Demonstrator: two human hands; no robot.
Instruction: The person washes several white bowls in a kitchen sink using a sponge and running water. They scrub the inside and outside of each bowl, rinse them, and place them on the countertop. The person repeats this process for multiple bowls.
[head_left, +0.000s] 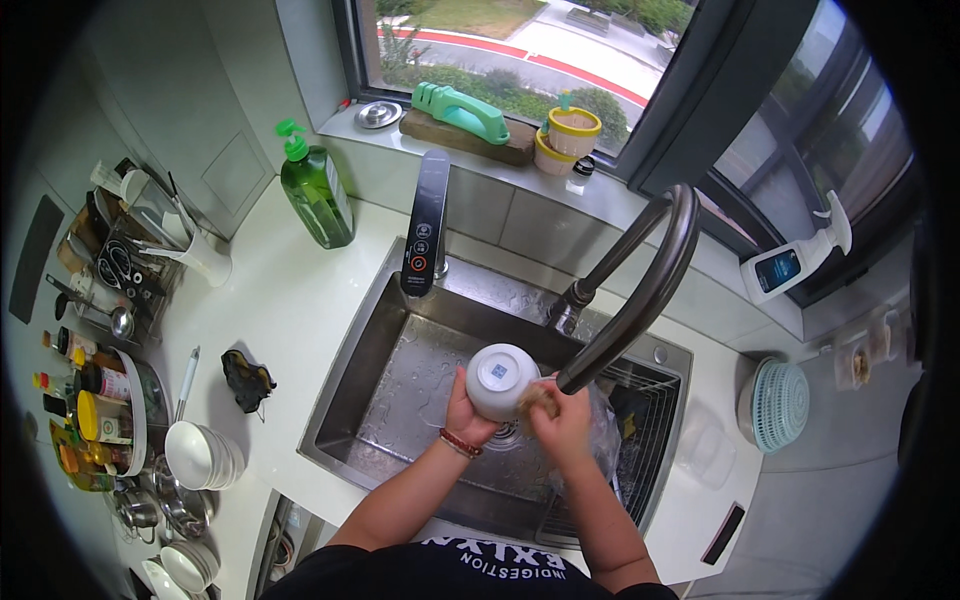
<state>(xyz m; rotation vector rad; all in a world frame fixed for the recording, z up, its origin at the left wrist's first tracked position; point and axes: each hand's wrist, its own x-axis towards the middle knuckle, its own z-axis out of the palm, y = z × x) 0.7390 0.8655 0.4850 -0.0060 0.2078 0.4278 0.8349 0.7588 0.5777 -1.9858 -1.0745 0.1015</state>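
Observation:
Over the stainless steel sink (409, 382), a white bowl (491, 397) is held tilted, its underside with a small blue mark facing up. My left hand (466, 416) grips the bowl's left side, a red bead bracelet on the wrist. Pinched in my right hand (564, 427) is a tan scrubbing pad (541, 399), pressed against the bowl's right side. The tip of the dark arched faucet (664, 292) hangs just above my right hand. Clear plastic (604, 431), partly hidden by the right forearm, lies behind that hand. The drain (506, 433) shows below the bowl.
A wire rack (660, 435) spans the sink's right side. A second black faucet (425, 225) and a green pump bottle (319, 195) stand at the back. Stacked white bowls (199, 454) and a black crumpled item (247, 381) sit left; a teal colander (780, 405) stands right.

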